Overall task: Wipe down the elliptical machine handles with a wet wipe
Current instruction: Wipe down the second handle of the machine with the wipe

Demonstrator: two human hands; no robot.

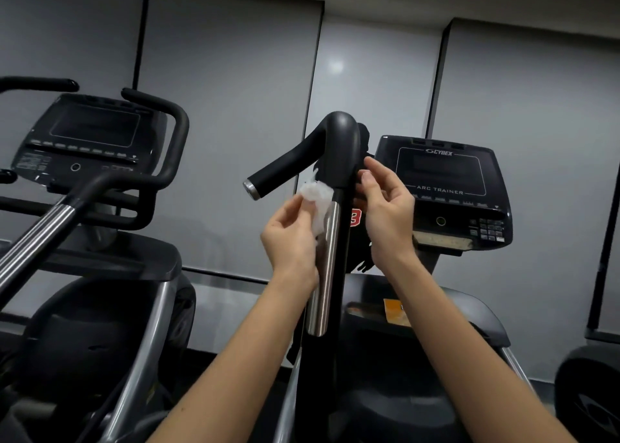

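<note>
A black elliptical handle (339, 160) rises in the middle of the head view and bends left to a silver-capped end. A silver plate (323, 274) runs down its front. My left hand (290, 237) pinches a crumpled white wet wipe (317, 197) against the handle's left side, where the black grip meets the silver plate. My right hand (389, 207) is at the handle's right side, fingers loosely bent, fingertips near the black grip; whether they touch it is unclear.
The machine's console (443, 187), marked Arc Trainer, stands behind to the right. A second machine with console (90, 137) and black handlebars (167, 154) fills the left; its ribbed silver bar (37, 237) slants toward me. Grey wall panels lie behind.
</note>
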